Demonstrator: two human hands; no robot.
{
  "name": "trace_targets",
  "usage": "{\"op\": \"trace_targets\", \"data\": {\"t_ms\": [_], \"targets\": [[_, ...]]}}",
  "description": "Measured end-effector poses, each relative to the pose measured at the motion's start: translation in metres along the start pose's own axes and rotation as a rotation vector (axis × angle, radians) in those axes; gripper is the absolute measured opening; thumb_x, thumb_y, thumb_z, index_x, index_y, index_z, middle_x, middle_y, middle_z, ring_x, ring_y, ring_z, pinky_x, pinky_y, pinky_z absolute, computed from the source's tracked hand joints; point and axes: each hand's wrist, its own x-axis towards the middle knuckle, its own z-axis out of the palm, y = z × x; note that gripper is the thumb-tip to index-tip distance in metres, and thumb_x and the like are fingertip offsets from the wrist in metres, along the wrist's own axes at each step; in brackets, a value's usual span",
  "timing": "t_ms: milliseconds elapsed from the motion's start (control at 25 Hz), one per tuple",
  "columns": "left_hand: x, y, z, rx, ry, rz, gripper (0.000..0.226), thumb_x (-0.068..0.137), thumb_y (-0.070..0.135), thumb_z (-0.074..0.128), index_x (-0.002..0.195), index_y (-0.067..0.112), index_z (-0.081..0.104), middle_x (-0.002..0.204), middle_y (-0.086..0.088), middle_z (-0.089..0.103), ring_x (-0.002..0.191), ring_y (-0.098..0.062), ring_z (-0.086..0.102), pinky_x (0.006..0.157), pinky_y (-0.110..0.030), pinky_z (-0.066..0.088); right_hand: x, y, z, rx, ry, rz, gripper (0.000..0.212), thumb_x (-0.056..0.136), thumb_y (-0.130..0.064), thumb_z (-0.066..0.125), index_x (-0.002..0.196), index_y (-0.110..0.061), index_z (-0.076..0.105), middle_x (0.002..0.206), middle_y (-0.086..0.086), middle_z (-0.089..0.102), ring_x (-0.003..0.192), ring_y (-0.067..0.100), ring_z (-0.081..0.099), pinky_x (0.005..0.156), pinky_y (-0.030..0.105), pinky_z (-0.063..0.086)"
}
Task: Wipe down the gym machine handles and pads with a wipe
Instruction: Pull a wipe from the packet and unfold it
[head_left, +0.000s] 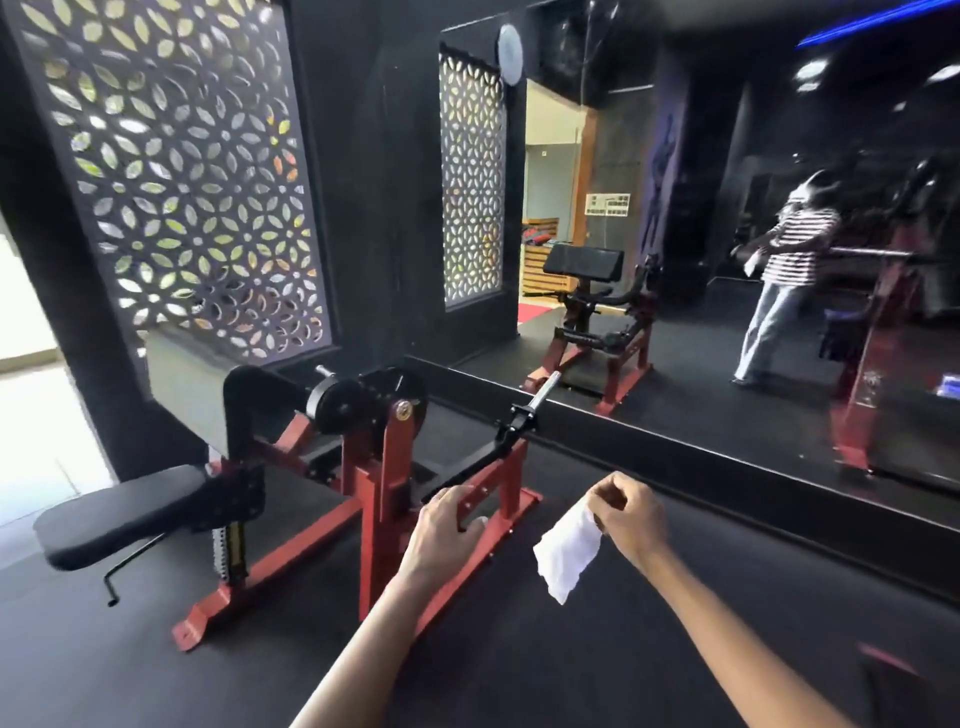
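A person stands over a red-framed curl machine (384, 483) on black rubber floor (104, 675), white wipe (569, 553) in play. R hand (631, 512) pinches the wipe's top edge, fingers curled and clamped on it; the sheet hangs free below, well apart from the machine, just right of the frame. L hand (447, 525) reaches out over the black lever arm (467, 470) near the frame, fingers slightly bent and apart; contact w/ the bar can't be told. The wipe looks thin, soft and limp: light, no stiffness, likely to fold or bunch, so best wadded into the palm for pressure, not dangled by 1 corner. The handle (517, 421) w/ its chrome tip (545, 389) sits farther out toward the mirror (727, 260); rigid, round, prob. easy to wrap. The seat (119, 514) at left and the angled arm pad (187, 384) above it look padded, broad, good for flat strokes. Open room: floor on the near side is free; the mirror's low ledge (675, 499) hems the right, and the pivot plates (363, 400) crowd the middle. No surface looks wiped yet, judging by the hanging wipe.
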Motion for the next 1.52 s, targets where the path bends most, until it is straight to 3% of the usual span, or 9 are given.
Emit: {"op": "trace_targets", "data": {"t_ms": [160,280,520,760,920,1240,1520], "targets": [[0.124,-0.014,0.049,-0.008,-0.007,0.053,0.040,0.083,0.014,0.065,0.123,0.009,0.058,0.118,-0.002,0.061,0.114,-0.016,0.054,0.087,-0.006,0.027,0.117,0.040,0.017,0.032,0.060,0.052,0.010,0.078,-0.008,0.062,0.068,-0.007,0.061,0.060,-0.001,0.060,0.060,0.015,0.054,0.055,0.024,0.041],[0.217,-0.015,0.076,-0.015,-0.004,0.035,0.042,0.084,0.015,0.064,0.124,0.009,0.056,0.122,-0.003,0.060,0.118,-0.017,0.052,0.090,-0.010,0.027,0.207,0.056,0.021,0.002,0.034,0.066,0.010,0.079,-0.011,0.060,0.069,-0.010,0.059,0.061,-0.002,0.060,0.061,0.016,0.055,0.057,0.028,0.043],[0.389,-0.015,0.129,-0.011,-0.021,0.057,0.044,0.082,0.026,0.061,0.120,0.004,0.058,0.119,-0.009,0.061,0.116,-0.022,0.053,0.089,-0.011,0.027,0.394,0.079,0.036,-0.054,0.044,0.000,0.009,0.081,-0.013,0.061,0.072,-0.011,0.061,0.068,0.002,0.064,0.064,0.016,0.056,0.052,0.013,0.036],[0.567,-0.044,0.206,-0.023,-0.013,0.036,0.043,0.085,0.016,0.064,0.125,0.004,0.055,0.127,-0.008,0.058,0.123,-0.021,0.050,0.094,-0.013,0.028,0.564,0.130,0.070,-0.060,0.021,0.024,0.005,0.078,-0.012,0.063,0.075,-0.009,0.066,0.073,0.004,0.067,0.069,0.016,0.058,0.053,0.008,0.039],[0.689,-0.053,0.246,-0.052,-0.016,-0.025,0.044,0.085,0.016,0.065,0.126,0.003,0.055,0.127,-0.009,0.058,0.122,-0.021,0.050,0.099,-0.018,0.031,0.677,0.159,0.079,-0.123,-0.072,0.041,0.007,0.078,-0.014,0.064,0.072,-0.013,0.065,0.069,-0.001,0.067,0.069,0.017,0.061,0.060,0.023,0.044],[0.898,-0.060,0.342,-0.040,-0.053,-0.077,0.040,0.084,0.018,0.066,0.122,0.007,0.058,0.117,-0.007,0.062,0.112,-0.020,0.056,0.097,-0.025,0.039,0.910,0.227,0.090,-0.130,-0.083,0.048,0.009,0.081,-0.009,0.063,0.073,-0.013,0.065,0.067,-0.003,0.064,0.063,0.009,0.056,0.053,0.013,0.041],[1.065,-0.084,0.425,-0.017,0.095,-0.214,0.039,0.085,0.016,0.065,0.123,0.009,0.058,0.122,-0.004,0.060,0.115,-0.017,0.054,0.094,-0.017,0.034,1.129,0.307,0.136,-0.176,-0.306,-0.058,0.009,0.078,-0.012,0.062,0.069,-0.014,0.063,0.066,-0.002,0.065,0.063,0.017,0.059,0.067,0.036,0.053]]}}
